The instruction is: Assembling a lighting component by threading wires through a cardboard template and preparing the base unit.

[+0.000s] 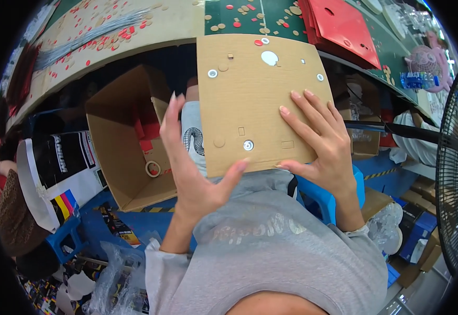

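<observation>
A flat brown cardboard sheet (255, 102) lies over my lap, its far edge at the table's edge. It has round and rectangular cut marks, a white-looking round hole (269, 58), and several round silvery ring fittings, one of them near the front edge (248, 145). My right hand (321, 139) rests on the sheet's right side, fingers stretched flat and thumb at the front edge. Left of the sheet, my left hand (192, 173) is open with nothing in it. Its thumb tip is close to the sheet's front left corner; whether it touches I cannot tell.
Red and brown punched-out discs (237, 24) litter the green tabletop (216, 9). Red sheets (344, 31) are stacked at the far right. An open cardboard box (113, 121) with red scraps and a tape roll (153, 168) stands left. A black fan (452, 173) is at right.
</observation>
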Demonstrator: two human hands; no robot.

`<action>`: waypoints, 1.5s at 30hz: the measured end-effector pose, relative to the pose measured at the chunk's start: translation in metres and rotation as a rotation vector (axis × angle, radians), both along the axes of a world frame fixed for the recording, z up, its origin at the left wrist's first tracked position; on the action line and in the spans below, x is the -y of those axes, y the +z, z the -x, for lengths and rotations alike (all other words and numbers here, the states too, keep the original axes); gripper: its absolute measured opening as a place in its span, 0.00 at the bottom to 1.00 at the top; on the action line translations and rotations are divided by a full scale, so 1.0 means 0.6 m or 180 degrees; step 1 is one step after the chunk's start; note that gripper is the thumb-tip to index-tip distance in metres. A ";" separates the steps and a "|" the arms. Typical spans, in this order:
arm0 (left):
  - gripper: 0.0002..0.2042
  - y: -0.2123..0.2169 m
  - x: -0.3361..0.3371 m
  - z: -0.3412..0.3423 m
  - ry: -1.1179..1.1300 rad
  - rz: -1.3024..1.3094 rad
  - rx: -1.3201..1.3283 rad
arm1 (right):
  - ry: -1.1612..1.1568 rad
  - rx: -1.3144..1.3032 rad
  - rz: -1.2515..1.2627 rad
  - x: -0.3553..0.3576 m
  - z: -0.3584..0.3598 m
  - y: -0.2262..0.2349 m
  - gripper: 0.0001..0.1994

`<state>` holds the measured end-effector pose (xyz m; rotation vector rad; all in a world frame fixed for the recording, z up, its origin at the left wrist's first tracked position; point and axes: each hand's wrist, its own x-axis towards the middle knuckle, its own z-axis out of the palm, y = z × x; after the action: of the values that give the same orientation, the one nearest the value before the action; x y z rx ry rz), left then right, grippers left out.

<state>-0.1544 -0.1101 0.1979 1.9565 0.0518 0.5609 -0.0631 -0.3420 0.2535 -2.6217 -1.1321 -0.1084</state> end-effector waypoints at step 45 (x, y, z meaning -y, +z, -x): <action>0.28 0.064 0.057 -0.032 -0.0219 -0.1661 -0.0096 | -0.0576 -0.3467 -0.1792 -0.071 0.158 -0.150 0.08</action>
<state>-0.1350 -0.1444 0.2362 2.4622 -0.1577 0.5351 -0.1577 -0.2996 0.1634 -1.7842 -0.3788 0.7511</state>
